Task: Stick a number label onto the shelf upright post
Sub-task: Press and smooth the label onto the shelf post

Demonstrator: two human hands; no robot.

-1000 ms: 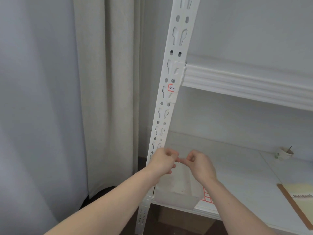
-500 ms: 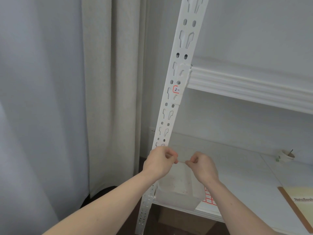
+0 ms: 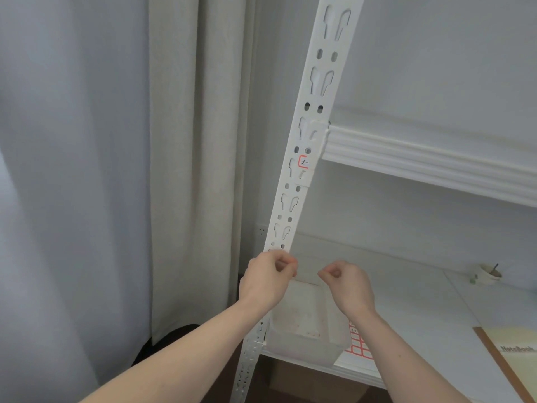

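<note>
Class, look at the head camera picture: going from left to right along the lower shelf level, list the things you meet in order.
Curtain → left hand on the upright post → right hand → sheet of red-bordered labels → small cup → notebook.

left hand (image 3: 268, 282): fingers pinched, against the upright post (image 3: 302, 158) | right hand (image 3: 347, 282): fingers curled closed, just right of post, apart from left

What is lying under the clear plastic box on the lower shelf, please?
A sheet of red-bordered labels sticks out from under the plastic box on its right side. How far it reaches beneath is hidden by the cloudy box and the right hand.
</note>
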